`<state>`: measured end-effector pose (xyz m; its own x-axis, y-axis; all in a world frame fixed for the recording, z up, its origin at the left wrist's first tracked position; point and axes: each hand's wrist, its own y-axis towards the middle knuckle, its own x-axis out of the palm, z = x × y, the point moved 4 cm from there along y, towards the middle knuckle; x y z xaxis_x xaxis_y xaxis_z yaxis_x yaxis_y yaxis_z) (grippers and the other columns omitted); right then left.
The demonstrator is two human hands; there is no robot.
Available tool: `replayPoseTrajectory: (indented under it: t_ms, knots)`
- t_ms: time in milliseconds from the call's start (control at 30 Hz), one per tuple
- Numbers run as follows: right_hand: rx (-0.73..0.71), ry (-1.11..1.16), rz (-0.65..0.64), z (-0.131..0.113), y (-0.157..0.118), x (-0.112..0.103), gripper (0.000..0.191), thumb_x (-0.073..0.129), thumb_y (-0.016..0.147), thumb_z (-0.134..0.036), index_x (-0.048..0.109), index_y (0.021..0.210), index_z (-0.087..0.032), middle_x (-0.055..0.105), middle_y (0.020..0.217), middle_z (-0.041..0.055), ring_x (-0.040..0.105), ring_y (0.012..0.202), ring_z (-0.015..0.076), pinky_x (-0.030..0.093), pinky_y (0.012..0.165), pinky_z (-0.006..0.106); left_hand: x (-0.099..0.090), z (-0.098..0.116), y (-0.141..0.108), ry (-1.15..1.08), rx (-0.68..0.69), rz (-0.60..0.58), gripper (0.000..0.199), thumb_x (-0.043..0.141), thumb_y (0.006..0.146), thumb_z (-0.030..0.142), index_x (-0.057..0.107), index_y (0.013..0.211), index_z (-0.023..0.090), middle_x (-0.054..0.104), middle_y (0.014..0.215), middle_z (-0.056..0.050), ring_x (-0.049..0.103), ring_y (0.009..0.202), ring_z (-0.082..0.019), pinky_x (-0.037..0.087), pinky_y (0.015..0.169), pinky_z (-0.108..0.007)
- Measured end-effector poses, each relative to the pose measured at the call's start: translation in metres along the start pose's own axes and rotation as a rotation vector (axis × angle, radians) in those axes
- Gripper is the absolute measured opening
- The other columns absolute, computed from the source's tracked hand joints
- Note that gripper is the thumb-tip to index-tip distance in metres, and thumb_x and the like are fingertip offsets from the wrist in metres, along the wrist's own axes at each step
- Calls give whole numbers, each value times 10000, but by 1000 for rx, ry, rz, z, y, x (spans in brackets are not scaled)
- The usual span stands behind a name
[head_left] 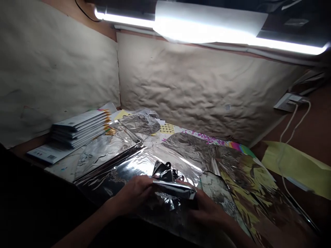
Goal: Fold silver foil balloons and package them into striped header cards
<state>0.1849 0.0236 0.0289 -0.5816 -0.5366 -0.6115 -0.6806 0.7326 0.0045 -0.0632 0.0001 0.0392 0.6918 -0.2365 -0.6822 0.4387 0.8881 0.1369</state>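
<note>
Both my hands are low in the view, at the front of the table. My left hand [134, 194] grips the left side of a folded, crumpled piece of shiny silver foil [173, 189], and my right hand [207, 210] holds its right side. A black-looking crease of the foil stands up between them. Under and around my hands lie large sheets of silver foil [144, 162], wrinkled and overlapping. Part of the foil under my right hand is hidden by my fingers.
A stack of flat booklets [77, 129] sits at the back left, beside a sheet of yellow dotted stickers [167, 128] and colourful printed paper [207, 137]. Yellow-green paper [292, 165] and white cables [289, 127] lie on the right, below a wall socket [291, 102]. A bright tube light [207, 31] hangs above a paper-covered wall [196, 86].
</note>
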Motion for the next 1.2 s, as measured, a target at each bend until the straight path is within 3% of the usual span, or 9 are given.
replayPoseTrajectory:
  t_ms: [133, 367, 533, 633, 767, 867, 967, 1067, 1200]
  knots:
    - [118, 244, 155, 9, 30, 3, 355, 545, 906, -449, 709, 997, -147, 691, 891, 66, 632, 851, 230, 495, 785, 332, 0, -15, 15, -285, -251, 53, 247, 626, 830, 378, 674, 962, 174, 717, 825, -13, 641, 719, -161, 417, 616, -230]
    - [224, 348, 118, 21, 59, 3, 324, 642, 805, -436, 691, 835, -117, 642, 699, 20, 563, 613, 140, 401, 556, 222, -2, -27, 21, -355, -395, 201, 714, 728, 711, 316, 442, 1357, 219, 660, 706, 25, 644, 673, -187, 460, 613, -263]
    - [330, 264, 136, 21, 63, 1, 267, 632, 742, -371, 670, 663, -118, 541, 532, -12, 448, 475, 95, 324, 473, 208, -8, -9, 19, 114, -193, 332, 877, 680, 796, 353, 201, 1523, 248, 564, 1308, -138, 601, 1093, -273, 485, 907, -404]
    - [341, 242, 121, 20, 66, 3, 235, 611, 736, -332, 693, 676, -120, 555, 539, -9, 444, 472, 92, 316, 457, 203, 4, 10, 23, 375, 64, 210, 852, 589, 877, 448, 107, 1558, 272, 246, 1596, -109, 223, 1465, -304, 235, 1170, -486]
    - [419, 138, 81, 23, 62, 2, 224, 581, 763, -315, 692, 700, -131, 598, 564, 11, 510, 479, 123, 369, 465, 222, 28, 0, 29, 468, -48, -55, 898, 513, 866, 618, 104, 1562, 224, 74, 1631, -95, 29, 1504, -314, 103, 1202, -527]
    - [439, -94, 248, 16, 52, -12, 312, 575, 818, -391, 717, 892, -123, 686, 710, 81, 638, 634, 227, 489, 596, 323, 37, -8, 29, 482, -115, -92, 896, 465, 867, 657, 95, 1561, 227, 47, 1628, -91, 12, 1502, -318, 91, 1202, -534]
    - [180, -516, 546, -9, 45, -23, 479, 507, 910, -404, 595, 1294, -132, 643, 1238, 158, 576, 1168, 317, 436, 994, 452, 38, -10, 28, 488, -111, -90, 874, 451, 871, 658, 103, 1559, 247, 57, 1626, -85, 18, 1502, -316, 86, 1202, -539]
    - [-27, -690, 325, -16, 53, 0, 585, 448, 962, -433, 388, 1493, -194, 337, 1559, 76, 251, 1456, 280, 236, 1174, 461, 38, -9, 26, 495, -112, -71, 864, 423, 869, 682, 122, 1557, 255, 64, 1626, -82, -23, 1498, -330, 78, 1197, -560]
    - [60, -676, 26, 3, 63, 28, 691, 351, 980, -566, 197, 1562, -226, 141, 1616, 44, 140, 1492, 256, 185, 1193, 459, 37, -10, 26, 504, -154, -14, 945, 466, 825, 713, 109, 1559, 237, 26, 1624, -108, -33, 1493, -344, 103, 1200, -553]
